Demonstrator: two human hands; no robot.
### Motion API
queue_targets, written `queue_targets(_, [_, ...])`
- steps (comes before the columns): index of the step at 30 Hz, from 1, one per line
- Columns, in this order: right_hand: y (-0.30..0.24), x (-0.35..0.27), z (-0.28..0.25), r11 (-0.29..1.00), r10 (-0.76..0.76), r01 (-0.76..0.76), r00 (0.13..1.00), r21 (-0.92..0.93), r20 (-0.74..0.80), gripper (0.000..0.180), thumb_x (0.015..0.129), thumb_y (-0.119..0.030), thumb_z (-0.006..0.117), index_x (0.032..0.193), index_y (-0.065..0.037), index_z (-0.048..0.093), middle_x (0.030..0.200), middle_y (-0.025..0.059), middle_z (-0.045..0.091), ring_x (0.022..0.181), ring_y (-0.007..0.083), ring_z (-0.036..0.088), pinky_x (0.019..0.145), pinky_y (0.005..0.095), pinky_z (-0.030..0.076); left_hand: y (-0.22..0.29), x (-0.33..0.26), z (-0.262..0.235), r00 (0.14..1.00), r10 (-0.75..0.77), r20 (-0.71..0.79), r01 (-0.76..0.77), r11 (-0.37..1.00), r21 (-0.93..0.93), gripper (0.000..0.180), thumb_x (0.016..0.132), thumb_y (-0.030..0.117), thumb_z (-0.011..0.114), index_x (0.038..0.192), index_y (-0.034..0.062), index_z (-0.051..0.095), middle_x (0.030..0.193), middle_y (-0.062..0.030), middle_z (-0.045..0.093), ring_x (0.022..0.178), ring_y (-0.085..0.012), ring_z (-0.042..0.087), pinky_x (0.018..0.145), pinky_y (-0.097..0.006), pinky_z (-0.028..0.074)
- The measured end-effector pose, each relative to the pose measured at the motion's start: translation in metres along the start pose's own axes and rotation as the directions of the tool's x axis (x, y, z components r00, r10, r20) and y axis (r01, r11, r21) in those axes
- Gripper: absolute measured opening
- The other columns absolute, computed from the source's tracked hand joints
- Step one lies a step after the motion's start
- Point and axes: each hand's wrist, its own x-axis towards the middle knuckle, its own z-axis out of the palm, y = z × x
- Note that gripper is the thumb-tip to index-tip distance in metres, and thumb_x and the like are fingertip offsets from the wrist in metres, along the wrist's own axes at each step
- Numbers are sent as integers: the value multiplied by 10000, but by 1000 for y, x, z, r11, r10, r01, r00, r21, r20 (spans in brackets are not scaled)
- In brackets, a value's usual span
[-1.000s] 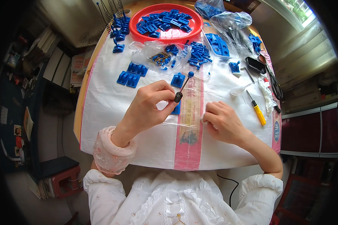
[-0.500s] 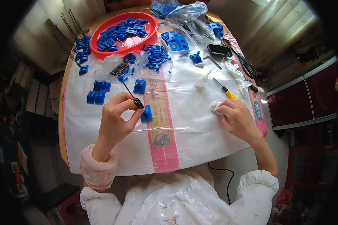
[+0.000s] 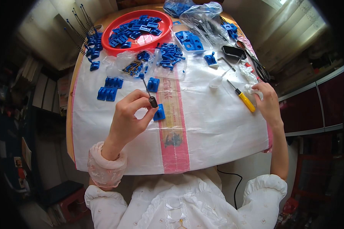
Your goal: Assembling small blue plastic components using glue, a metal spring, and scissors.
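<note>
Left hand (image 3: pixel 128 116) pinches black spring (image 3: pixel 152 100); right hand (image 3: pixel 266 101) grips crumpled clear bag (image 3: pixel 251 88) beside yellow screwdriver (image 3: pixel 242 97).

Packaging-wise it's mostly clear plastic bags. Two small ones (image 3: pixel 128 65) lie just in front of the red bowl, with little blue and dark parts showing through. A bigger crumpled clear bag (image 3: pixel 202 11) sits at the far edge of the worktop, next to a bluish bag (image 3: pixel 176 5). A clear tray (image 3: pixel 191 38) holds blue pieces. The white woven sack (image 3: pixel 218 126) spread as a cover has a pink stripe with a dark printed mark (image 3: pixel 174 140).
</note>
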Motion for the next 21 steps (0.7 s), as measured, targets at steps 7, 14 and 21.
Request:
queue_targets(7, [-31,12,8,943,135,-136,991,305,26,300,857,-10,739,1154,-46,712,1164,88,706,1044,219,634,865,329,498,-3,-3,-2,999,-35,-24,34,999,-27,106,796,-31,817,865,-13,739,899,-83,704,777,-167,681,690,-280,527])
queue_targets(14, [-57,23,52,771,85,-198,974,606,210,738,817,-179,871,1456,-84,512,1362,27,594,1154,144,543,830,276,464,-3,1,-5,1000,6,-26,-6,1000,-1,96,818,-33,798,878,-36,723,911,-100,708,748,-179,730,671,-272,572])
queue_targets(21, [-75,37,69,788,85,-220,964,575,252,702,785,-215,892,1388,-113,546,1287,-1,617,1130,135,534,839,291,450,-2,1,-2,1000,-7,-28,6,999,-37,106,811,-36,801,889,-31,729,911,-98,709,760,-182,728,684,-268,574])
